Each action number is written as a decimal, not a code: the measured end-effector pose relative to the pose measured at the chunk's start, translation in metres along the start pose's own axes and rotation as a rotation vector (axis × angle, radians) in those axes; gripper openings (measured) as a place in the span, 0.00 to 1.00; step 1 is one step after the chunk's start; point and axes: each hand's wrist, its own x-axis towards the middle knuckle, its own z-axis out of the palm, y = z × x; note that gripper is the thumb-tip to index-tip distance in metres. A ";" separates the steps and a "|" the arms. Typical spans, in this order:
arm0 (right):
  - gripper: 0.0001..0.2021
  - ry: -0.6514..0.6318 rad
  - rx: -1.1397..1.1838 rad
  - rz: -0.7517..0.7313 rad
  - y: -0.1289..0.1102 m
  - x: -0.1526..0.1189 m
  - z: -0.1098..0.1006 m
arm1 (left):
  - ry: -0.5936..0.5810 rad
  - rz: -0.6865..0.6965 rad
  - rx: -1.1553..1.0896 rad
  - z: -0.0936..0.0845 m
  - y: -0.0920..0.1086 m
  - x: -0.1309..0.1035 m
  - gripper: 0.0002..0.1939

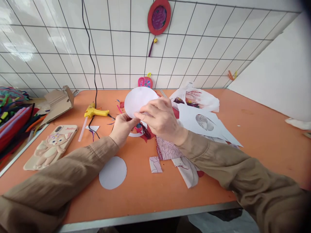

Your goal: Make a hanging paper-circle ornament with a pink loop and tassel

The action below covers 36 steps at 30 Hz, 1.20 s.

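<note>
Above the middle of the table, a white paper circle (140, 101) is held up between both hands. The thumb and fingers of my left hand (123, 127) pinch its lower edge. My right hand (161, 119) has its fingers closed at the lower right edge of the same circle. A second white paper circle (113, 173) lies flat on the table near my left forearm. Beneath the hands are a white ring (133, 134) and a dark red tassel (145, 131), partly hidden. Patterned fabric (167, 149) lies below my right wrist.
A yellow glue gun (97, 112) with a black cord rests on the left, near a phone case (52, 147). To the right are cut white paper (191, 116) and a plastic bag (206, 98). Colourful craft stems (14, 126) and cardboard (58, 102) lie far left. A red round ornament (150, 24) hangs on the tiled wall.
</note>
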 end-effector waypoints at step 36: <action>0.11 -0.155 -0.126 -0.037 0.002 -0.004 0.003 | -0.023 -0.041 -0.080 0.000 -0.004 -0.003 0.15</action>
